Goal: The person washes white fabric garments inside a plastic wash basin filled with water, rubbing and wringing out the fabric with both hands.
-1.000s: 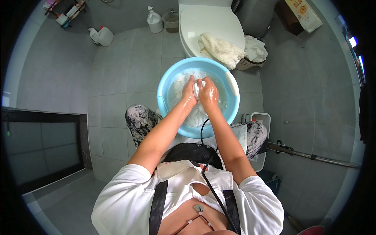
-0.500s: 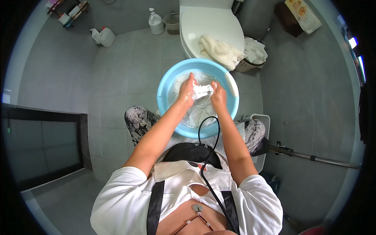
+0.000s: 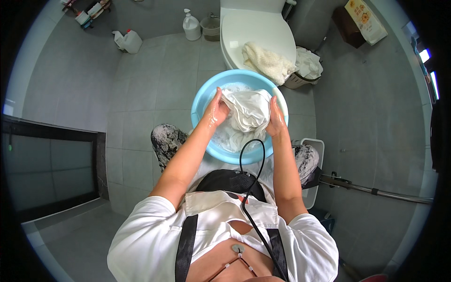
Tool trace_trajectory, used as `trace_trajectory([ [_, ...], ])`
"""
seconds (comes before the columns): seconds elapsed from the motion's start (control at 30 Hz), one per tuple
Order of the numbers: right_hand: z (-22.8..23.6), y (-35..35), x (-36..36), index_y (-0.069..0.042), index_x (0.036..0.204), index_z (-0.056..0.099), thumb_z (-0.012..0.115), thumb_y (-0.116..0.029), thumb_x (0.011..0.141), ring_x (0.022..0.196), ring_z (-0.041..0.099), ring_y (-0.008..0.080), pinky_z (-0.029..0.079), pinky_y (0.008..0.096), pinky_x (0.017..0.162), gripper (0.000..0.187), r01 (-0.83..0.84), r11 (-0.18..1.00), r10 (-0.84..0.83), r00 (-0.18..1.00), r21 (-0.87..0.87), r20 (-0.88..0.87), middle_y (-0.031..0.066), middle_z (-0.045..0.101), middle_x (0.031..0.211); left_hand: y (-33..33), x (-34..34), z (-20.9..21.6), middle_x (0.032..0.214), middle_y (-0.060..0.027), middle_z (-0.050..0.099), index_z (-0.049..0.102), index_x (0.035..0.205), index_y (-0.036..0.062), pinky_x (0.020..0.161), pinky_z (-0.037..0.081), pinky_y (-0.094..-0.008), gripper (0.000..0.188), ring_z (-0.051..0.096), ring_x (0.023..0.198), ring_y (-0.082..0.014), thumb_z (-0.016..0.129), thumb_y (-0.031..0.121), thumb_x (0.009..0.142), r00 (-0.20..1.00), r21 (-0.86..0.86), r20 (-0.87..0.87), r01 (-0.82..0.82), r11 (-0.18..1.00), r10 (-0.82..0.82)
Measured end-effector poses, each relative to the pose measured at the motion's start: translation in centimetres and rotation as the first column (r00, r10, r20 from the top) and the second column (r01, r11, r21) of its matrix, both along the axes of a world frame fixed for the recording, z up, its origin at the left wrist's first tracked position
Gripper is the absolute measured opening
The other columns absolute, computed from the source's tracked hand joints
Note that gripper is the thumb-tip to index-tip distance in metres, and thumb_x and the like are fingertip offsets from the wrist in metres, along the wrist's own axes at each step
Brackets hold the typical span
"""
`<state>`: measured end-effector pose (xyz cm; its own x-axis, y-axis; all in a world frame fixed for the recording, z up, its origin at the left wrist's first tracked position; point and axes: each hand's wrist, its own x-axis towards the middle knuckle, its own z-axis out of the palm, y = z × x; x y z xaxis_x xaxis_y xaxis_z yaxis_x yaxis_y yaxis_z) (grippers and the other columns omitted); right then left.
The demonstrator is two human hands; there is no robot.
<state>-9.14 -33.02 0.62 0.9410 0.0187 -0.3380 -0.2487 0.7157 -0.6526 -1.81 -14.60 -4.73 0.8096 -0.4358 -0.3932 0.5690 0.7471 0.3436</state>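
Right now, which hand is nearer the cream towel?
The right hand, below the cream towel in view; the left hand is farther, to its lower left.

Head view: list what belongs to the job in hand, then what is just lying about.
In use:
white cloth, between left hand and right hand
blue basin holding sudsy water

Lying about:
cream towel on the toilet lid
white pump bottle
white jug

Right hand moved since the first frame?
Yes: rightward. Judged against the toilet, the right hand is farther right, now by the right side of the blue basin instead of near its middle.
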Motion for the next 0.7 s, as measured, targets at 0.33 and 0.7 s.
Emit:
trace_trajectory([
  [0.33, -3.1, -3.5, 0.1, 0.002, 0.116, 0.043, 0.045, -0.040, 0.086, 0.091, 0.053, 0.0201, 0.043, 0.0314, 0.079, 0.052, 0.144, 0.887, -0.225, 0.965, -0.439, -0.137, 0.0113, 0.052, 0.107, 1.5, -0.2, 2.7, 0.106, -0.0096, 0.050, 0.043, 0.113, 0.0064, 0.084, 0.044, -0.0412, 0.029, 0.050, 0.097, -0.0224, 0.042, 0.023, 0.089, 0.977, 0.636, 0.172, -0.010, 0.771, -0.128],
  [0.7, -5.1, -3.3, 1.2, -0.001, 0.095, 0.057, 0.046, -0.004, 0.082, 0.088, 0.052, 0.0141, 0.039, 0.0243, 0.079, 0.017, 0.429, 0.527, -0.286, 0.903, -0.734, 0.322, 0.0060, 0.059, 0.092, 0.6, 0.8, 0.5, 0.107, -0.0087, 0.050, 0.042, 0.116, 0.0042, 0.085, 0.041, -0.0309, 0.036, 0.051, 0.098, -0.0191, 0.052, 0.010, 0.082, 0.971, 0.354, 0.230, -0.147, 0.924, 0.067],
])
